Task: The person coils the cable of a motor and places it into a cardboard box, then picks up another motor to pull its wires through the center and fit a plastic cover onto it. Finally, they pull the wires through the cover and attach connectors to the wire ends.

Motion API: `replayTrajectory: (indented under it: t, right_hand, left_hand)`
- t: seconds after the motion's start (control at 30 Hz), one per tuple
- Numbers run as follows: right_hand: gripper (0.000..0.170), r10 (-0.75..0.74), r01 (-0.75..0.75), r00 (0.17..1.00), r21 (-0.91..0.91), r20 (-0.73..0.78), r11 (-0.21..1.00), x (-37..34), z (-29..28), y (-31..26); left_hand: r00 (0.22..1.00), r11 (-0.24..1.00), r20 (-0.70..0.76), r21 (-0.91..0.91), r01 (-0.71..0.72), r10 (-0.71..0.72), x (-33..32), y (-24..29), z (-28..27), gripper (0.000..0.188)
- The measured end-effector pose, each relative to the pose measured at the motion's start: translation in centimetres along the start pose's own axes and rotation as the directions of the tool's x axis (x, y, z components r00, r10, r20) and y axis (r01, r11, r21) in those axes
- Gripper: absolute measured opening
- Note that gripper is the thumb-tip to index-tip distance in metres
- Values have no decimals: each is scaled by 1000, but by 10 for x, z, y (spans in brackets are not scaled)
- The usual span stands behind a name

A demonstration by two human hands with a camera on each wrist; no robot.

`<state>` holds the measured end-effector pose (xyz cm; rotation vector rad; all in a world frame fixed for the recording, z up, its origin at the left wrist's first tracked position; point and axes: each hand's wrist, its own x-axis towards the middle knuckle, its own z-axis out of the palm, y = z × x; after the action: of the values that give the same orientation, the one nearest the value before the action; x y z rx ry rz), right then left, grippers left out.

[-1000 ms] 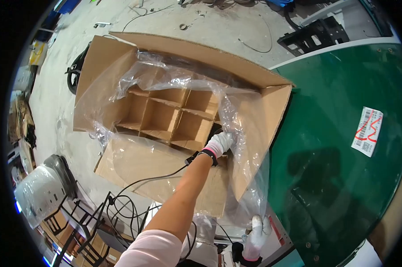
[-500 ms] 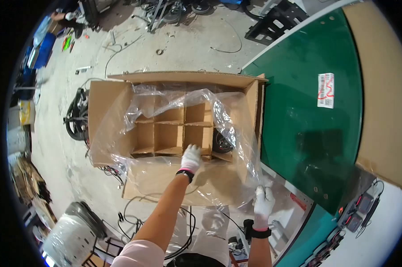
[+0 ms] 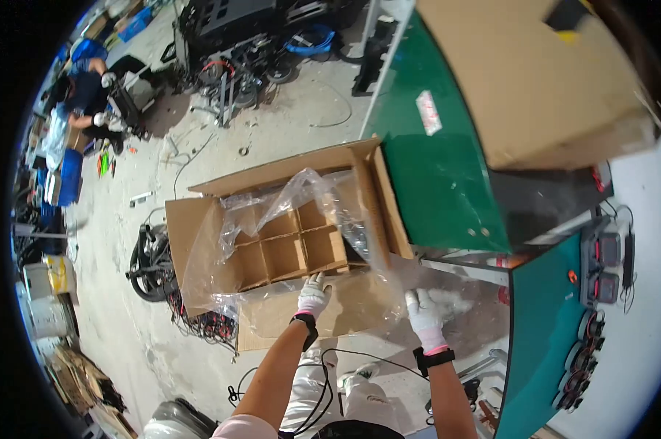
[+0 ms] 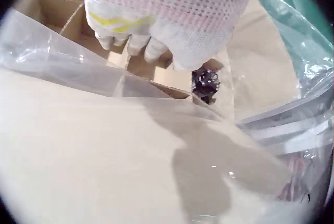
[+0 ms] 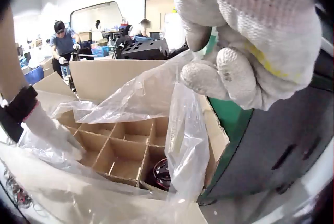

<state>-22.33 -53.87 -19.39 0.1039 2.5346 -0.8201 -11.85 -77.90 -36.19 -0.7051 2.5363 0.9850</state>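
Observation:
A cardboard box [image 3: 264, 325] with its flaps out holds a cardboard divider grid [image 3: 286, 254] and a clear plastic liner [image 3: 360, 227]. My left hand [image 3: 315, 295], in a white knit glove, is over the near edge of the grid, fingers pointing down toward a compartment in the left wrist view. In the right-end compartment sits a black round part with a red line [image 5: 162, 174], half covered by the liner. My right hand [image 3: 426, 314], also gloved, is off the box's near right corner. Its fingers are loosely bent, with a gap at the thumb in the right wrist view.
A green panel [image 3: 440, 190] stands right of the box, with a large carton [image 3: 565, 80] beyond it. Cables [image 3: 199, 322] and a black wheel-like part [image 3: 151, 263] lie to the left. Another person [image 3: 81, 102] works at the far left.
My left hand has come out of the right-end compartment and moved left to the near edge. My right hand has risen beside the box. The head view has swung, showing more on the right.

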Motion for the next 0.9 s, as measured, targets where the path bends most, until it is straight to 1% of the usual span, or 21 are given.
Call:
replayTrajectory:
  t: [0.07, 0.1, 0.17, 0.2, 0.27, 0.33, 0.4, 0.43, 0.47, 0.5, 0.53, 0.57, 0.6, 0.63, 0.67, 0.7, 0.73, 0.77, 0.8, 0.87, 0.9]
  right_hand:
    - [31, -149, 146, 989, -100, -25, 984, -22, -13, 19]
    - [32, 33, -29, 998, -69, 49, 997, -33, -13, 44]
    - [33, 43, -43, 999, 10, -14, 999, -75, -26, 87]
    - [34, 51, -48, 998, 68, -40, 997, -101, -32, 113]
    - [36, 404, -402, 915, 128, 18, 907, -152, -25, 189]
    - [38, 471, -426, 882, 379, -30, 821, -215, 13, 305]
    - [30, 526, -391, 817, 446, -234, 805, -304, 24, 368]
    - [32, 670, -487, 729, 582, -142, 652, -353, 28, 396]
    - [35, 769, -544, 639, 693, -24, 473, -398, 25, 418]
    - [36, 812, -552, 581, 706, -58, 445, -453, 6, 412]
    - [35, 826, -588, 551, 648, -117, 484, -500, 28, 449]
    - [31, 881, -520, 399, 730, -253, 444, -545, 41, 458]
    - [33, 959, -291, 281, 951, -22, 107, -583, 87, 515]
    - [30, 976, -2, 128, 985, 174, -175, -618, 109, 534]
    - [19, 956, -678, 216, 674, -200, 295, -657, 122, 534]
    - [20, 780, -857, 513, -171, -359, 485, -697, 136, 542]
    - [14, 894, -929, 362, -17, -263, 371, -719, 259, 638]
    - [18, 869, -944, 299, 10, -394, 329, -743, 249, 599]
    - [17, 998, -759, -18, 651, -66, 29, -755, 276, 608]
    - [23, 965, -964, 262, -40, 16, 263, -743, 265, 545]
    - [29, 935, -903, 352, -247, 46, 352, -729, 271, 527]
  left_hand:
    - [996, 996, -38, -38, -83, 82, -11, 23, 3, 58]
    - [993, 991, -45, -72, -112, 109, -18, 39, 2, 59]
    - [987, 986, -26, -49, -157, 156, -34, 66, 9, 60]
    - [944, 947, -105, -44, -318, 312, -33, 52, 37, 60]
    - [980, 980, 51, -68, -189, 192, -69, 95, 28, 60]
    - [958, 961, 98, 40, -274, 269, -103, 118, 49, 59]
    - [939, 941, 157, 100, -325, 307, -115, 112, 100, 61]
    - [940, 916, 78, 210, -342, 333, -160, 149, 94, 60]
    - [876, 827, 165, 288, -483, 453, -175, 158, 110, 49]
    - [795, 714, 245, 349, -606, 555, -188, 163, 126, 42]
    - [800, 753, 198, 270, -600, 567, -210, 185, 141, 35]
    - [772, 751, 330, 219, -623, 544, -228, 208, 151, 44]
    - [731, 754, 462, 180, -632, 503, -241, 227, 157, 56]
    - [638, 555, 559, 341, -759, 529, -233, 238, 187, 56]
    - [783, 905, 471, -83, -418, 405, -316, 308, 141, 52]
    - [733, 807, 395, -41, -589, 554, -301, 310, 171, 49]
    - [649, 683, 323, 10, -730, 689, -286, 315, 199, 47]
    - [627, 658, 327, 18, -753, 707, -294, 338, 199, 47]
    - [551, 574, 307, 18, -818, 776, -312, 369, 192, 44]
    - [471, 486, 294, 24, -874, 832, -321, 410, 192, 42]
    - [537, 586, 260, -176, -791, 803, -309, 425, 196, 40]
